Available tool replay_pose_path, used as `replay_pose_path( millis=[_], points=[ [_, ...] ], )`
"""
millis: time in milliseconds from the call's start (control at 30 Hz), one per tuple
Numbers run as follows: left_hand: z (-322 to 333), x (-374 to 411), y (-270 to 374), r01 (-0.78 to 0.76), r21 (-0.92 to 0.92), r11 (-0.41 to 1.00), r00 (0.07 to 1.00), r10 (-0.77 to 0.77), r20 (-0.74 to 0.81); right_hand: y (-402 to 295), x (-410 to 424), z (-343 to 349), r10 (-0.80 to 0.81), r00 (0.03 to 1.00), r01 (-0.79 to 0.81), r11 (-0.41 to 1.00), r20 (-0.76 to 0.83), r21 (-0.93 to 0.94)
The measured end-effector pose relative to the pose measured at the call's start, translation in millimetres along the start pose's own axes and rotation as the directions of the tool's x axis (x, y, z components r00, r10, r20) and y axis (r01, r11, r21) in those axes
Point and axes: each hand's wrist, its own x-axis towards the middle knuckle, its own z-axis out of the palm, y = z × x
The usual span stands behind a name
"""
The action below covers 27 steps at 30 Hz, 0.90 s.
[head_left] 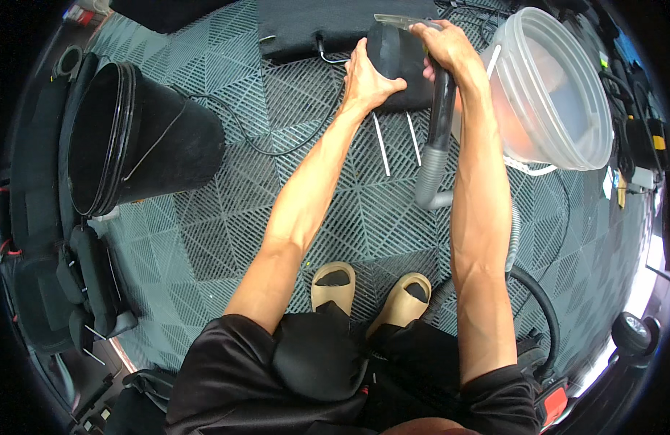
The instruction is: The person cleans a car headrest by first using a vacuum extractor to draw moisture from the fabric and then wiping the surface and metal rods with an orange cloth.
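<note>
A black car headrest point(403, 89) with two metal posts lies at the top centre, beside or against a larger black seat part point(297, 24). My left hand point(370, 81) rests on the headrest's left side, thumb and fingers spread around its edge. My right hand point(449, 46) is closed around the handle of a vacuum extractor wand point(441, 114), whose clear flat nozzle point(397, 22) points left over the headrest's upper part. A grey corrugated hose point(434, 182) runs from the wand behind my right forearm.
A black bucket point(171, 141) lies tilted on its side at left. A translucent plastic bucket point(517, 109) stands right of the wand. A thin black cable point(248, 138) crosses the tiled grating floor point(362, 212). Black seat parts point(35, 217) line the far left; a black hose point(550, 310) curves at lower right.
</note>
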Motion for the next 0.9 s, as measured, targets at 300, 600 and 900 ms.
replay_pose_path(
  millis=[300,600,900],
  points=[
    [5,-5,-4,-0.101,0.105,0.989,0.994,0.106,-0.037,37,-47,8,-0.034,0.999,0.036,0.996,-0.030,0.080],
    [-4,-8,-27,-0.204,-0.041,0.978,0.979,0.204,-0.023,39,-102,34,-0.064,0.996,0.068,0.996,-0.066,0.062],
    [-27,3,-28,0.149,-0.794,0.589,0.979,0.025,0.202,46,-93,37,-0.048,0.991,0.058,0.995,-0.122,0.082]
  ],
)
